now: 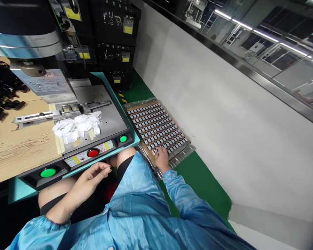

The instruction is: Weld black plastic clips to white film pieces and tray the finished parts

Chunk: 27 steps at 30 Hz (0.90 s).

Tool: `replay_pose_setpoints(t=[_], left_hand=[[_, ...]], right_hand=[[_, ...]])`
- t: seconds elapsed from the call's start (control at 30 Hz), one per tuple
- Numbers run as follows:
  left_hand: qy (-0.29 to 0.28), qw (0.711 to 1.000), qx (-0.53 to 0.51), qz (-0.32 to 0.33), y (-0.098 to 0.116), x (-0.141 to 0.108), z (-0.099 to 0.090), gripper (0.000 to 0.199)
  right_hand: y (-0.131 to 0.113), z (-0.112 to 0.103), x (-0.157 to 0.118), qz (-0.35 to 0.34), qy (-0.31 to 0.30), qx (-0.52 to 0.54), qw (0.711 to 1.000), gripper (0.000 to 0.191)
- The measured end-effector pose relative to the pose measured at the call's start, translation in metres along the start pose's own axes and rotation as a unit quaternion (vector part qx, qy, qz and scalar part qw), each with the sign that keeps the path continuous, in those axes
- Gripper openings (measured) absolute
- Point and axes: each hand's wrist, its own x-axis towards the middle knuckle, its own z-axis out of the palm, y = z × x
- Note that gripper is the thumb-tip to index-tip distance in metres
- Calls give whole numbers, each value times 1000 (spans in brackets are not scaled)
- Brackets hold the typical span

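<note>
My right hand reaches down to the near edge of a tray standing on the green floor to my right. The tray holds rows of small grey-white parts, and my fingertips rest on the nearest ones; whether they grip one is hidden. My left hand hovers over my lap just below the machine's front panel, thumb pressed to the fingertips with nothing visible between them. A loose pile of white parts lies on the machine's metal plate.
The front panel carries a green button, a red button and another green button. Cardboard with black parts lies at left. Black crates are stacked behind. A white wall runs along the right.
</note>
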Motion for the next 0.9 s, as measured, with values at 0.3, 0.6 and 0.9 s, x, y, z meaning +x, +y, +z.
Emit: replay_pose_setpoints(t=[0.3,0.6,0.9], left_hand=[[-2,1000,13,10,0,0,-2,41],[7,999,16,41,11,-1,4,36],[171,944,214,185,56,9,-37,32]], right_hand=[[-4,24,9,8,-41,-25,999,31],[-13,15,11,-2,-23,-29,999,32],[-156,-31,53,-214,40,185,958,24]])
